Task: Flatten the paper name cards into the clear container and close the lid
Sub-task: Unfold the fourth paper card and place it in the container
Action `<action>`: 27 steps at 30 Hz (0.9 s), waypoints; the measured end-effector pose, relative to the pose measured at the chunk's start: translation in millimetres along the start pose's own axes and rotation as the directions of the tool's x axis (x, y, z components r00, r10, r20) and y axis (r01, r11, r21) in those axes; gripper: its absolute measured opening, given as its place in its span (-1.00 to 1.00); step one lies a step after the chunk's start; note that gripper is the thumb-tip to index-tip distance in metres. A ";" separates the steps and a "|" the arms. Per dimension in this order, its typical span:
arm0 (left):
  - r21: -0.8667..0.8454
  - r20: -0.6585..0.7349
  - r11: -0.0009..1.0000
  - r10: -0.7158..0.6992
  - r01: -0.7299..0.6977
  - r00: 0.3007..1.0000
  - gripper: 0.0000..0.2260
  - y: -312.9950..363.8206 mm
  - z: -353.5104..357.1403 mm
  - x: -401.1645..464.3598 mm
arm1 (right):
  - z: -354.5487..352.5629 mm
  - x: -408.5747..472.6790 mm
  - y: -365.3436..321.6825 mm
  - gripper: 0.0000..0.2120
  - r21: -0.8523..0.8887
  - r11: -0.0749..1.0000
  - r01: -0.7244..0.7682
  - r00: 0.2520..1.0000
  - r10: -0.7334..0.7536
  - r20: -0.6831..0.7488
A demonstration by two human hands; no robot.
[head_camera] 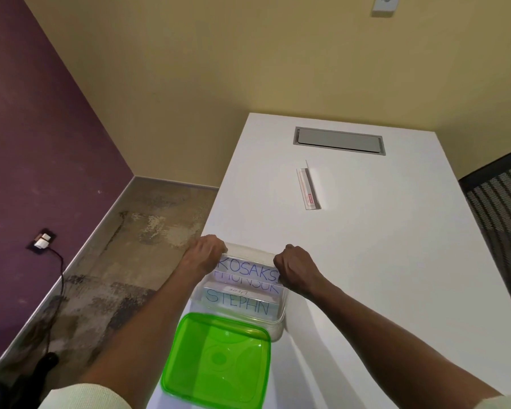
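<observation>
- Head view hides the fingertips of both hands behind the far rim of the container [278, 317]; the middle card's lettering is partly covered and hard to read.
- Left hand [204, 252] and right hand [296, 268] curl their fingers over the far corners, gripping that rim.
- Cards [242, 290] lie flat inside, between the hands.
- Clear plastic container sits on the white table [381, 261]; the translucent green lid [219, 364], square with rounded corners, lies just beside its near edge, off.

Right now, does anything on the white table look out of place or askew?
Yes. One folded paper name card lies alone farther up the white table, apart from the cards in the clear plastic container. The green plastic lid is off, overlapping the container's near rim. Nothing looks spilled or damaged.
</observation>
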State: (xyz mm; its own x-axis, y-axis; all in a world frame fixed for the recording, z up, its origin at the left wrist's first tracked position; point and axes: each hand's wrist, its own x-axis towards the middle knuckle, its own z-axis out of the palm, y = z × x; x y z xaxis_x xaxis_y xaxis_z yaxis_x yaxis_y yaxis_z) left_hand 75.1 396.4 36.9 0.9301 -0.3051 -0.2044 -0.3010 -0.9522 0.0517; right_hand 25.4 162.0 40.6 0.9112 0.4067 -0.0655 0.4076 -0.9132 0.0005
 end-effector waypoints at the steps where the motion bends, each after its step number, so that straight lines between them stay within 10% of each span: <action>1: 0.015 0.004 1.000 0.007 -0.007 1.000 -0.70 0.2 1.7 0.6 | 2.5 0.7 -0.3 -0.62 0.003 1.000 0.008 1.000 -0.008 -0.012; 15: 0.256 0.075 0.953 0.144 -0.159 0.987 -0.75 -7.7 34.7 5.0 | 28.0 15.0 -11.9 -0.59 -0.106 0.983 0.153 0.988 -0.150 0.038; 27: 0.126 0.032 0.979 0.157 -0.159 0.987 -0.68 -10.0 59.4 18.3 | 44.5 24.6 -13.9 -0.65 -0.183 0.961 0.206 0.977 -0.192 0.088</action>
State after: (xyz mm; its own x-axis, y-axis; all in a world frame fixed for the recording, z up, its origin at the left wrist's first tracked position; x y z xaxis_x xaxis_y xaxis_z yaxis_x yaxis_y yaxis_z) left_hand 82.7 401.1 -25.4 0.8644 -0.4499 -0.2245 -0.4696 -0.8820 -0.0402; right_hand 39.5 183.5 -5.4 0.8069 0.5708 -0.1520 0.5903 -0.7892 0.1697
